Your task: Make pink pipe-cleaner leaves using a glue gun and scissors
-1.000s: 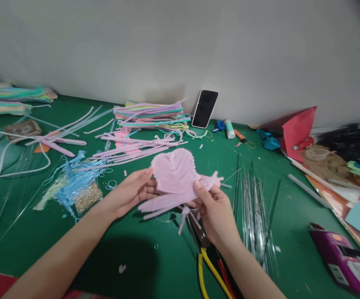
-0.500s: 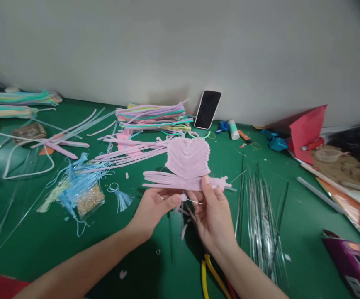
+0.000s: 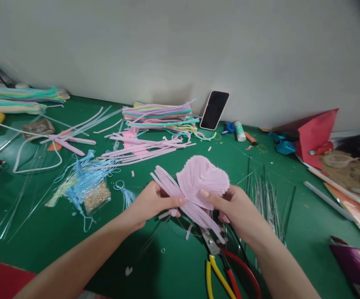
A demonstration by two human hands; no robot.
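Note:
I hold a pink heart-shaped piece (image 3: 203,179) woven from pipe cleaners above the green table (image 3: 27,216), tilted with its loose ends fanning left and down. My left hand (image 3: 152,202) pinches the loose pink ends near the heart's lower left, fingers closed. My right hand (image 3: 234,207) grips the heart's lower right edge, thumb on top, fingers curled under. Directly below my hands lie pliers with yellow and red handles (image 3: 220,265).
A stack of coloured pipe cleaners (image 3: 158,116) sits at the back, with a phone (image 3: 214,110) leaning on the wall. Thin wires (image 3: 267,195) lie to the right, blue tassels and a bag of gold beads (image 3: 96,196) to the left. A purple device (image 3: 357,265) is at the lower right.
The heart has turned from upright to tilted, its loose ends swinging to the left and down. Both hands shifted slightly right, and the pliers show more fully below.

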